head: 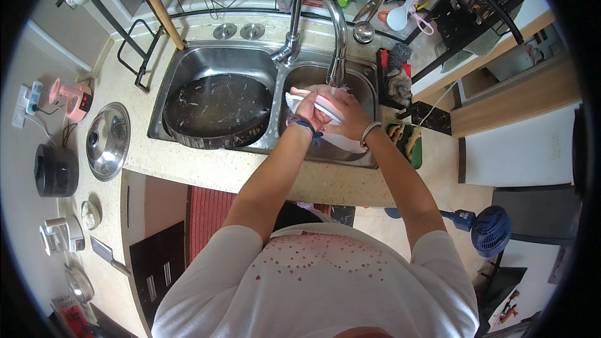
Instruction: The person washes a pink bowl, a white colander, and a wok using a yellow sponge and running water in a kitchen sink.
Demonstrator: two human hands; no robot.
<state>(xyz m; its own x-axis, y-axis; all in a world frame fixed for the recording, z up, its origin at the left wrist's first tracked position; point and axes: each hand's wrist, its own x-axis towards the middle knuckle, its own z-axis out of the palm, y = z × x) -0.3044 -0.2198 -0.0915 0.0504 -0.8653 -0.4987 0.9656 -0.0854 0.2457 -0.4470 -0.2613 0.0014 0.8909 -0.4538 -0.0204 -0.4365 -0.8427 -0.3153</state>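
Over the right basin (291, 80) of a steel double sink, my left hand (311, 111) and my right hand (348, 115) are both closed around a small white dish with a pink rim or cloth at its edge (324, 103). Which of the two that pink part is cannot be told. Just above my hands stands the spout of a chrome faucet (335, 75). A large, pale round item (345, 143) shows beneath them in the basin. My fingers partly hide the dish.
A big dark wok or pan (218, 110) lies in the left basin (213, 56). A steel lid (109, 142) rests on the counter at left. Right of the sink stands a holder with scrubbers and gloves (399, 80). A black rack (211, 13) with utensils runs behind the faucet.
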